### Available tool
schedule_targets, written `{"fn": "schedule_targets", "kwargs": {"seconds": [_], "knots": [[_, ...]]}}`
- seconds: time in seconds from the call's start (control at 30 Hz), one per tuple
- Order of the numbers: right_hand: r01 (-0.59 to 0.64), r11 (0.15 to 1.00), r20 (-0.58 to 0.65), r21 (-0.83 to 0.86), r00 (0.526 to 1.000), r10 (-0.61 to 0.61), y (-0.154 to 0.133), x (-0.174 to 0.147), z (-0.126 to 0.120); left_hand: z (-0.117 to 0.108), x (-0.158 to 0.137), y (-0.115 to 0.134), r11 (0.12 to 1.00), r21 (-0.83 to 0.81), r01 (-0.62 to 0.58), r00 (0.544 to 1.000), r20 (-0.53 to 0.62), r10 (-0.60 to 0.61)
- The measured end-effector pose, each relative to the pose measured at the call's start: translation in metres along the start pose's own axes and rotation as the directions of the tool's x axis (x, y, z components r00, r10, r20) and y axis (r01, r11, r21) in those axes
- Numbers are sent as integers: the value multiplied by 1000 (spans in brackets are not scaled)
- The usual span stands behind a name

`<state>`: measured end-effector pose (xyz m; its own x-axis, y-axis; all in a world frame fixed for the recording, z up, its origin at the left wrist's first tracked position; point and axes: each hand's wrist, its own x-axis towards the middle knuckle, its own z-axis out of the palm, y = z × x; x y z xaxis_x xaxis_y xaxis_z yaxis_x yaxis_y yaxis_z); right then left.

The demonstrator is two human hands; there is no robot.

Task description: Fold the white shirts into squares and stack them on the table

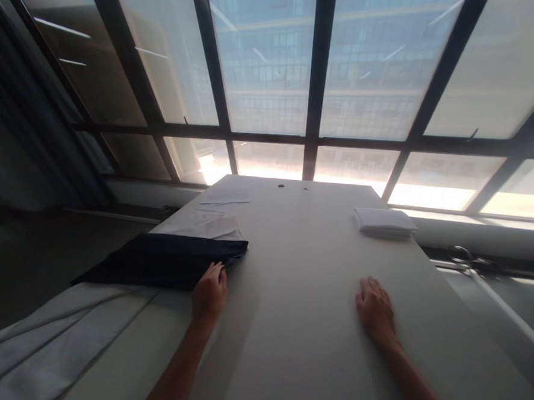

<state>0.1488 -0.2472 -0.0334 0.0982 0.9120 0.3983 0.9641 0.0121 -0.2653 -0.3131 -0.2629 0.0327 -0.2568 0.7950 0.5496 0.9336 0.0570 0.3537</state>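
A dark navy cloth (pixel 155 259), folded flat, lies across the left side of the white table (pixel 300 323). My left hand (pixel 210 290) is at its near right corner, fingers bent and closed on the edge; the fingertips are partly hidden. White cloth (pixel 73 327) spreads under and in front of the navy piece and hangs toward the table's left edge. My right hand (pixel 375 312) rests palm down on the bare tabletop, fingers stretched forward, holding nothing. Farther off, a neat stack of folded white cloth (pixel 383 223) sits near the right edge.
Behind the navy cloth lie more white cloth (pixel 200 224) and white sheets (pixel 226 193). Two small dark spots (pixel 281 186) mark the table's far end. Large framed windows (pixel 317 76) rise beyond it. A white pole-like stand (pixel 505 305) is right of the table; a dark curtain (pixel 38 89) hangs left.
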Motion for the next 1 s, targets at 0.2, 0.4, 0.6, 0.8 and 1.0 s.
{"fn": "schedule_targets", "kwargs": {"seconds": [0.2, 0.4, 0.6, 0.8, 1.0], "knots": [[84, 949, 6, 303, 996, -90, -36, 2, -2, 22, -23, -9, 991, 8, 135, 976, 170, -134], [-120, 486, 252, 866, 943, -218, -169, 10, 14, 13, -22, -10, 960, -205, 193, 980, 94, -177], [-605, -39, 529, 795, 723, -445, -291, 21, 41, 1, -36, -14, 929, -331, 162, 987, 67, -148], [-654, -31, 598, 756, 708, -375, -354, 29, 67, -6, -46, -26, 950, -312, 12, 942, 321, 94], [-551, 104, 554, 828, 775, -303, -376, 37, 89, -44, -38, -76, 982, -147, 118, 993, 1, -119]]}}
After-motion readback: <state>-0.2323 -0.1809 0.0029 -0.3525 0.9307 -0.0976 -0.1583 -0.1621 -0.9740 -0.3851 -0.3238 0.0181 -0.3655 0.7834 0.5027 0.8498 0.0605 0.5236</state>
